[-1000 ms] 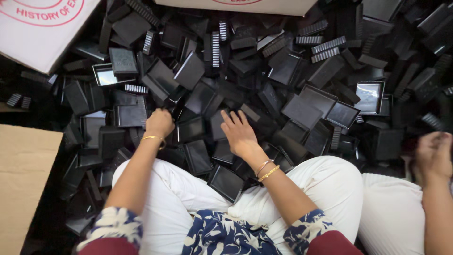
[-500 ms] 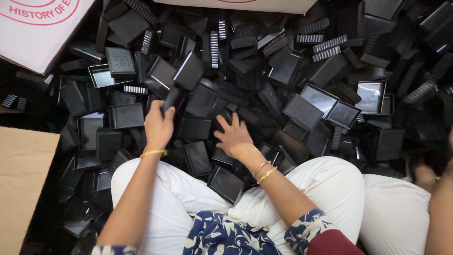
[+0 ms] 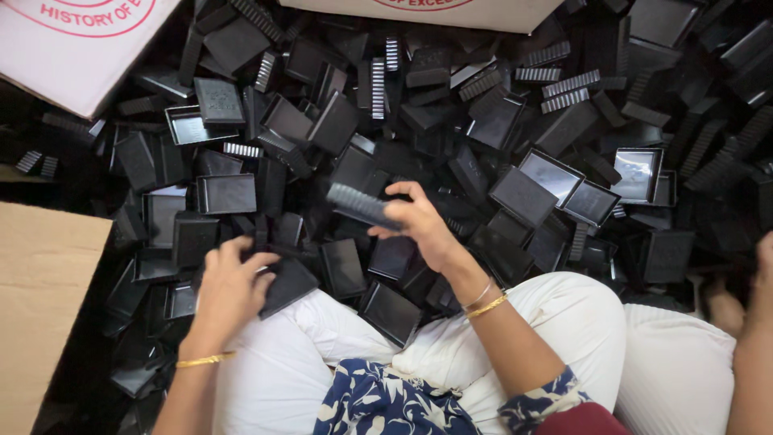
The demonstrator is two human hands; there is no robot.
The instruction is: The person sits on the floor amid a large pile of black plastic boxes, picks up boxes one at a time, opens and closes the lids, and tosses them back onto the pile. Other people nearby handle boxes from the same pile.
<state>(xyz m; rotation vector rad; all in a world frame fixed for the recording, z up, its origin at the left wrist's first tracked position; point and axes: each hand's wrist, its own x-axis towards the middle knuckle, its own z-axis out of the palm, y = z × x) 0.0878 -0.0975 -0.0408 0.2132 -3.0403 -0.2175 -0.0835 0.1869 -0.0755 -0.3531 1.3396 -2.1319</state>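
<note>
I sit cross-legged in white trousers before a big heap of black plastic parts (image 3: 451, 137): shallow square trays and ribbed strips. My left hand (image 3: 229, 290) grips a black square tray (image 3: 287, 283) just above my left knee. My right hand (image 3: 419, 221) holds a black ribbed strip (image 3: 360, 205) lifted a little over the heap, its ridges facing up. Both wrists wear thin gold bangles.
A brown cardboard sheet (image 3: 44, 306) lies at the left. White printed cartons (image 3: 76, 48) sit at the top left, and another (image 3: 435, 12) at the top edge. Another person's knee in white (image 3: 676, 370) and arm (image 3: 753, 354) are at the right.
My left hand pulled back from the heap toward my knee with a tray in it. My right hand picked up a ribbed strip and lifted it.
</note>
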